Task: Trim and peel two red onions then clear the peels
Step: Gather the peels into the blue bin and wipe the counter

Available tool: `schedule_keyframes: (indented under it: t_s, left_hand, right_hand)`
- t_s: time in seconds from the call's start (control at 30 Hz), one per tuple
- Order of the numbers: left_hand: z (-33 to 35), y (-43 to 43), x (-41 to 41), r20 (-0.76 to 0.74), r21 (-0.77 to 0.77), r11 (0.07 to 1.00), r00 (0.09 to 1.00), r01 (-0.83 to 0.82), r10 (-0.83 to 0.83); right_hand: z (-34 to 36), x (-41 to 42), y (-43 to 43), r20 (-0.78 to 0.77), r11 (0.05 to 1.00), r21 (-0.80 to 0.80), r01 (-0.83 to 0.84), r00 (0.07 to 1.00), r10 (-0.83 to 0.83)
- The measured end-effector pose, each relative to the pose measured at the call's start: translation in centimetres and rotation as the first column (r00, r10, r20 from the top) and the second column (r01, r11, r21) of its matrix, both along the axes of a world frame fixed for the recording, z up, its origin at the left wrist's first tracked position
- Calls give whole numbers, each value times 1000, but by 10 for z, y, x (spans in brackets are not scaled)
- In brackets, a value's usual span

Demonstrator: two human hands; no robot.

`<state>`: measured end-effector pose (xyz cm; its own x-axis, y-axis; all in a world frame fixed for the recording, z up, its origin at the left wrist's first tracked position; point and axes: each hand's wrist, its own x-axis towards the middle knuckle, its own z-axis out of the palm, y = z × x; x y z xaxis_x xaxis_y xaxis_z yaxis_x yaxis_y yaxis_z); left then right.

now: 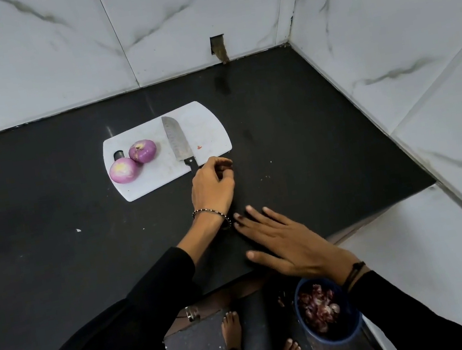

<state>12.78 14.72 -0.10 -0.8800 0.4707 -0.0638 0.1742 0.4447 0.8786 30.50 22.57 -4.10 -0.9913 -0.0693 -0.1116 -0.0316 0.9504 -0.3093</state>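
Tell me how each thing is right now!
Onions: both peeled, on the cutting board.
Knife: lying flat on the board, unheld.
Bin: open, holds peels.
Left hand: fingers curled, beside the board.
Right hand: flat on the counter, fingers straight.

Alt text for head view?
Two peeled red onions and a knife lie on a white cutting board on a black counter. The left hand curls beside the board; the right hand lies flat near a blue bin of peels.

The left hand reaches forward with fingers curled, while the right hand lies flat, fingers spread.
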Motion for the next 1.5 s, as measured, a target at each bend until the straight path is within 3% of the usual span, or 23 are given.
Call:
schedule_keyframes:
  t_s: [0.17,0.27,0.43,0.6,0.83,0.97,1.1,1.27,1.43,1.5]
  left_hand:
    - [-2,-4,4,3,-13,1000,1000,7,-7]
    - [-1,-5,4,10,-15,1000,1000,-2,2]
    - [0,-8,6,4,-30,1000,1000,8,-8]
    - [0,-11,9,-2,-30,998,999,48,-48]
    - [-7,-7,8,7,-8,997,997,78,-77]
    - [-5,-3,8,-1,-7,992,992,123,-123]
    - [-2,0,3,-13,-17,989,989,150,-150]
    - [-4,2,1,-6,-19,985,985,173,-174]
    - [-4,5,-2,-4,-15,981,981,196,-196]
    - [-4,5,-3,-14,-16,979,979,202,-203]
  right_hand:
    - [-18,-3,7,-52,977,194,82,996,-73]
    - [-16,-19,21,-49,948,223,228,974,-222]
    - [-7,-42,37,-29,924,226,308,950,-310]
    - [4,-49,61,-2,852,-26,523,852,-523]
    - [16,-27,67,110,883,-170,438,899,-424]
    - [21,-4,54,67,839,-309,447,890,-450]
    - [12,5,38,55,765,-183,618,783,-619]
    - [1,-10,6,57,786,19,618,784,-618]
    - [3,-35,2,44,843,-69,533,846,-532]
    - [4,-41,13,9,804,-145,577,813,-582]
